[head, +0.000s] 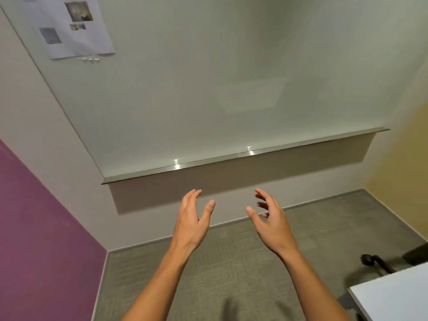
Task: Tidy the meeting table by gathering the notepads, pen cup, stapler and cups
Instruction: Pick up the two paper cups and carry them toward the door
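Note:
Both my arms reach forward over the carpet, facing a wall. My left hand (pixel 193 218) is held up with fingers apart and holds nothing. My right hand (pixel 269 217) mirrors it, palm turned inward, fingers spread and empty. Only a white corner of the meeting table (pixel 393 295) shows at the bottom right. No notepads, pen cup, stapler or cups are in view.
A large whiteboard (pixel 208 89) with a metal tray ledge (pixel 243 155) covers the wall ahead, with a printed sheet (pixel 74 26) pinned at its top left. A purple wall stands left, a yellow wall right. A dark chair base (pixel 375 262) sits beside the table corner.

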Action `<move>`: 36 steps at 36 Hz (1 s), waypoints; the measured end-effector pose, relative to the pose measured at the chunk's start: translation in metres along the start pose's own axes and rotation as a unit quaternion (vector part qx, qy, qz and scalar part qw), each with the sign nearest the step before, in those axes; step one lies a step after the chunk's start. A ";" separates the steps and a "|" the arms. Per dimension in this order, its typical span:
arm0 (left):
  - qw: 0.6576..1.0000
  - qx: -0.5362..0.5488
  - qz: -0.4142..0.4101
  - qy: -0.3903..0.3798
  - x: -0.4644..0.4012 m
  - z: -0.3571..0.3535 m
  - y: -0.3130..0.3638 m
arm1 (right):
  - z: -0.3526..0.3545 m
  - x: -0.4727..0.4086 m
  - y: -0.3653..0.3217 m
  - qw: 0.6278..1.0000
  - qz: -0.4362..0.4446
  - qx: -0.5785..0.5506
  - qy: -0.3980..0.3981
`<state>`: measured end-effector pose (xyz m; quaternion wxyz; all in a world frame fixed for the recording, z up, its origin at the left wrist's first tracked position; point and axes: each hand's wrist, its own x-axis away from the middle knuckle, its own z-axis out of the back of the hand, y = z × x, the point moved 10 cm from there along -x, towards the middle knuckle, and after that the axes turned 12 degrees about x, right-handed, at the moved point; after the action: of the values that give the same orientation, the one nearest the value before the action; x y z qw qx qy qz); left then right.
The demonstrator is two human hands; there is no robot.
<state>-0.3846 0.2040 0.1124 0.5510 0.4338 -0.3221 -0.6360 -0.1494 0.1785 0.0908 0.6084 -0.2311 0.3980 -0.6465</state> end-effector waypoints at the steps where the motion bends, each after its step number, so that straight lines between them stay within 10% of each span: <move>1: 1.000 0.001 -0.007 -0.008 -0.016 -0.006 0.001 | 0.003 -0.011 0.005 1.000 -0.006 0.004 0.008; 36: 0.945 0.030 -0.145 -0.293 -0.360 -0.537 0.164 | 0.330 -0.299 0.318 0.946 -0.174 0.078 0.261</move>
<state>0.1769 0.5629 0.1053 0.3206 0.2865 -0.4222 -0.7980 0.3465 0.4100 0.0840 0.3773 -0.0717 0.4451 -0.8090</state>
